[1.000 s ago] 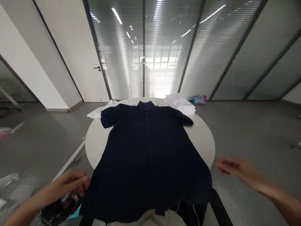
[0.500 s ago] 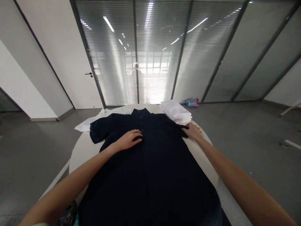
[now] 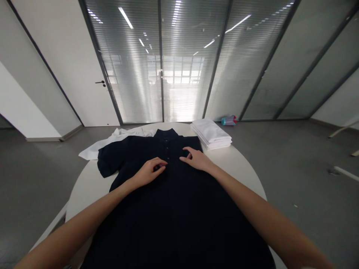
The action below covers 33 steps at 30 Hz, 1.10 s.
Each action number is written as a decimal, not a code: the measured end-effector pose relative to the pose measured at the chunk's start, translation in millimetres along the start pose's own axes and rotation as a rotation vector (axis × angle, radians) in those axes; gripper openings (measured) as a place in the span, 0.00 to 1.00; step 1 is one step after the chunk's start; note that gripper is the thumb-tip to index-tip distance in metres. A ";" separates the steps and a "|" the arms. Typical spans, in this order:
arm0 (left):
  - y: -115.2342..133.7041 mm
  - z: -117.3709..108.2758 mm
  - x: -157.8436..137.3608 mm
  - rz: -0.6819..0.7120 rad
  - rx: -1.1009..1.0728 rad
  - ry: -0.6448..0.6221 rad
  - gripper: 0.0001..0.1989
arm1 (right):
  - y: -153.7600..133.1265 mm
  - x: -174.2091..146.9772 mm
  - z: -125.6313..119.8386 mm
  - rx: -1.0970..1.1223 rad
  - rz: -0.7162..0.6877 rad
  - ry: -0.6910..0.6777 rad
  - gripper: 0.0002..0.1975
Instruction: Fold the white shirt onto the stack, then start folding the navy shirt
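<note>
Inward came my right hand (image 3: pixel 198 159), and the navy shirt (image 3: pixel 174 213), lower centre, no longer showed its frame-right sleeve jutting, so that side seemed tucked. My left hand (image 3: pixel 147 172) was apart; whether either pinched cloth, I couldn't tell.

No text, label, brand, number or sign can be read. On the dark shirt (image 3: pixel 171 201) no lettering can be made out, nor on the folded white stack (image 3: pixel 211 133) or the white cloth (image 3: pixel 102 147). On the small striped object (image 3: pixel 228 120) by the glass wall (image 3: pixel 185 99), any print is shown too small to be deciphered.
</note>
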<state>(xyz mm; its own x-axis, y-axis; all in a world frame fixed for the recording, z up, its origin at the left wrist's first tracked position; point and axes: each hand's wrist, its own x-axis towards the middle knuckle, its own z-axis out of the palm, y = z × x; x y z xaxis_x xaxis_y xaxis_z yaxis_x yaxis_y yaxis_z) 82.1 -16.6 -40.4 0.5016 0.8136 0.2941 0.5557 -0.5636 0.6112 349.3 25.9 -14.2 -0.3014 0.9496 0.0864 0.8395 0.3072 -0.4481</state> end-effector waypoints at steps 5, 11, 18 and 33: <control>9.8 8.9 27.1 0.070 0.084 -0.011 0.15 | 29.1 6.3 17.4 -0.148 -0.065 0.276 0.18; 7.5 42.3 75.1 0.226 0.478 -0.054 0.29 | 60.6 7.6 34.5 -0.293 -0.210 0.127 0.29; -5.6 49.2 91.9 0.329 0.779 -0.065 0.14 | 66.5 0.7 27.7 -0.271 -0.231 -0.037 0.34; -73.2 -107.1 -57.8 -0.455 0.601 0.625 0.23 | 63.4 3.0 22.6 -0.312 -0.256 0.086 0.35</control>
<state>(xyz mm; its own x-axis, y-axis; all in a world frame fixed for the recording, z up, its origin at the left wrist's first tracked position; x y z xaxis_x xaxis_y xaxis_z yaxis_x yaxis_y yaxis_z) -58.6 -7.1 -23.5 -0.1895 0.8030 0.5650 0.9413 -0.0151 0.3372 391.4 46.8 -62.5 -0.4903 0.8378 0.2404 0.8432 0.5257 -0.1122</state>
